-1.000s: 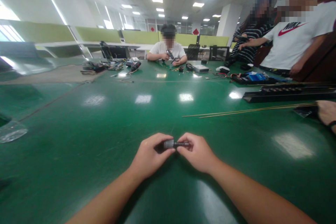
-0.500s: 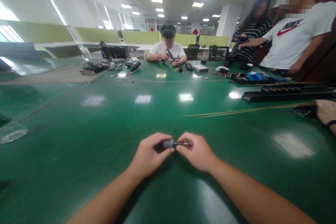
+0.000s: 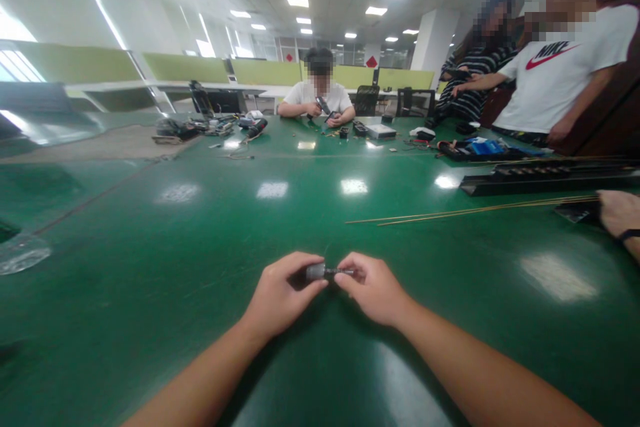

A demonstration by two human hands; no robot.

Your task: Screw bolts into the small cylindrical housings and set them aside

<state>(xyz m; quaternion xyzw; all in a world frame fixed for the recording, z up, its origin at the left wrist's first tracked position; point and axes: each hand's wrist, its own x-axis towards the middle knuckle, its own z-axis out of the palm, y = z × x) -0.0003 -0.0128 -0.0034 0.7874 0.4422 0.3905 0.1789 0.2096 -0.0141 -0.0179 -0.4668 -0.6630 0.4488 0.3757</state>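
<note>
Low over the green table [image 3: 215, 233], my left hand [image 3: 280, 293] is closed around a small grey cylinder [image 3: 316, 272], thumb below and fingers above. A thin dark ridged shaft [image 3: 331, 273] sticks out of the cylinder's right end, lying level. My right hand [image 3: 375, 287] pinches this shaft between thumb and fingers, so part of it is hidden. The two hands face each other, with a narrow gap between the fingertips. What kind of part this is, I cannot make out for sure.
Thin brass-coloured rods [image 3: 425, 216] reach in from the right, near another person's hand [image 3: 620, 213]. Behind them lies a long black rail [image 3: 545, 180]. A seated person [image 3: 320, 93] works across the table, among tools and small parts. Clear plastic [image 3: 25, 255] lies at left.
The cylinder and my left hand have shifted slightly left. My right thumb now covers more of the shaft. Both hands keep their hold.
</note>
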